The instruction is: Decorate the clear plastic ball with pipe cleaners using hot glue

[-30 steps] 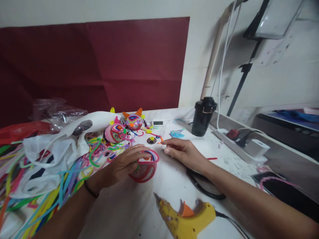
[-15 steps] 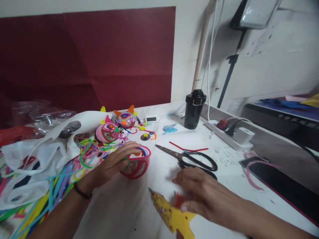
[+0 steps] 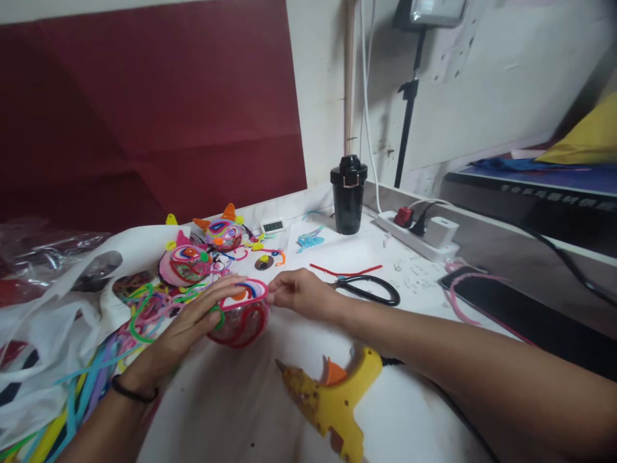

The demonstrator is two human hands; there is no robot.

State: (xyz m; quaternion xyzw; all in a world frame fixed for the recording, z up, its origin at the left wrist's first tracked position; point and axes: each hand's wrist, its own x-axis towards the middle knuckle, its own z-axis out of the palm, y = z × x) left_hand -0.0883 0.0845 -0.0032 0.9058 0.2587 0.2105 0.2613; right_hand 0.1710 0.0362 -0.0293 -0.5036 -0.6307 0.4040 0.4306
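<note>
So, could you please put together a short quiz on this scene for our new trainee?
1. Multiple choice: what colour is the trigger on the yellow glue gun?
A) green
B) orange
C) blue

2. True or false: the left hand touches the pink-rimmed ball.

3. Short answer: which hand is nearer the black scissors handle?

Key:
1. B, orange.
2. True; its fingers and thumb lie against the ball.
3. The right hand; the handle shows just beyond its wrist.
</note>
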